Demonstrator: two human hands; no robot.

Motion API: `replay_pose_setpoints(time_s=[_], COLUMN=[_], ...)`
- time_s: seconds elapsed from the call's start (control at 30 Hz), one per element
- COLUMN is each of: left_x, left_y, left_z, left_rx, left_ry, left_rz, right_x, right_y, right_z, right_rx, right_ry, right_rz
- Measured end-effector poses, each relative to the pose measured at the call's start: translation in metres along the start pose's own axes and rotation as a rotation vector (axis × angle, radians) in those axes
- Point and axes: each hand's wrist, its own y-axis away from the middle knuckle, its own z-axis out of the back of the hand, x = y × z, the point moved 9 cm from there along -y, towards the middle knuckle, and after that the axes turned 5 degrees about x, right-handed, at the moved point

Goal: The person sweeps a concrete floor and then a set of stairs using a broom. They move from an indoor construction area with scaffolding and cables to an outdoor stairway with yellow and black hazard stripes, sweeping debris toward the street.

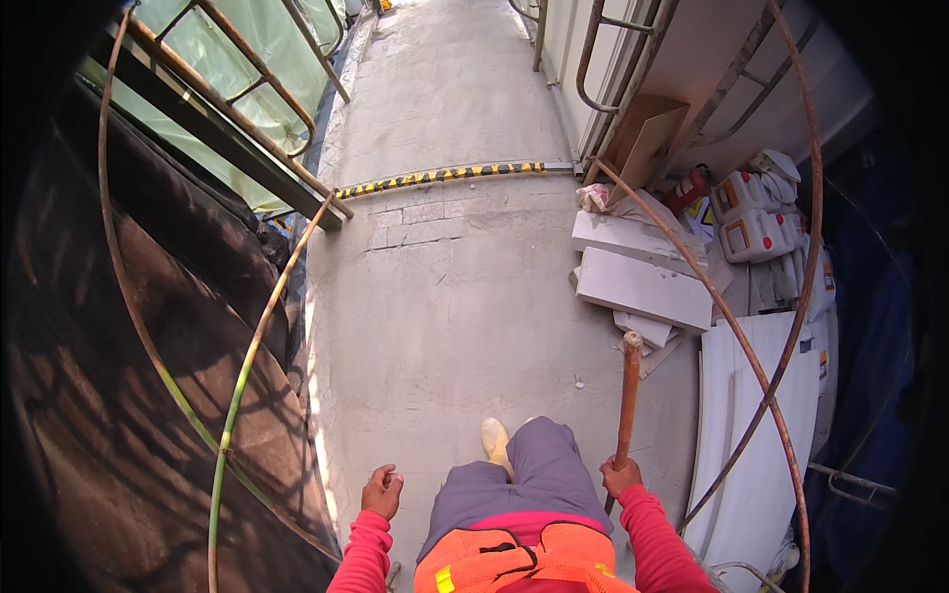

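Observation:
My right hand point(622, 477) is wrapped around a brown wooden handle point(629, 400). The handle's rounded end points forward, and a thin dark part shows just behind my fist; what kind of tool it is cannot be made out. On the other side, my left hand point(382, 492) hangs beside my thigh with its fingers loosely curled and nothing in them. Grey trousers point(554, 458) and one pale boot point(496, 442) show below me on the concrete walkway point(435, 326).
A yellow-and-black striped bar point(440, 176) crosses the walkway ahead. White blocks point(643, 287) lie stacked at the right, near white jerrycans point(753, 235) and pale panels point(746, 415). Rusty scaffold braces point(736, 321) cross on both sides. Dark sheeting point(148, 395) covers the left.

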Motion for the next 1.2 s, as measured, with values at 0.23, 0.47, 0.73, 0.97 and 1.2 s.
replay_pose_setpoints(time_s=[0.23, 0.47, 0.73, 0.97, 1.2], left_x=[-0.148, -0.153, -0.259, -0.490, -0.705], left_y=[-0.195, -0.247, -0.425, -0.707, -0.887], left_z=[0.047, 0.022, 0.075, 0.218, 0.301], left_rx=[-0.090, 0.120, 0.258, -0.036, -0.010], left_ry=[0.211, -0.109, -0.254, 0.177, 0.245], left_rz=[-0.006, 0.333, 0.409, 0.160, -0.031], right_x=[0.148, 0.371, 0.646, 0.793, 0.936], right_y=[-0.151, -0.334, -0.488, -0.598, -0.692], right_z=[0.023, 0.093, 0.137, 0.172, 0.198], right_rx=[0.162, 0.197, 0.212, 0.082, 0.125], right_ry=[-0.037, -0.095, -0.023, 0.060, -0.021], right_rz=[-0.155, -0.205, -0.061, -0.043, -0.091])
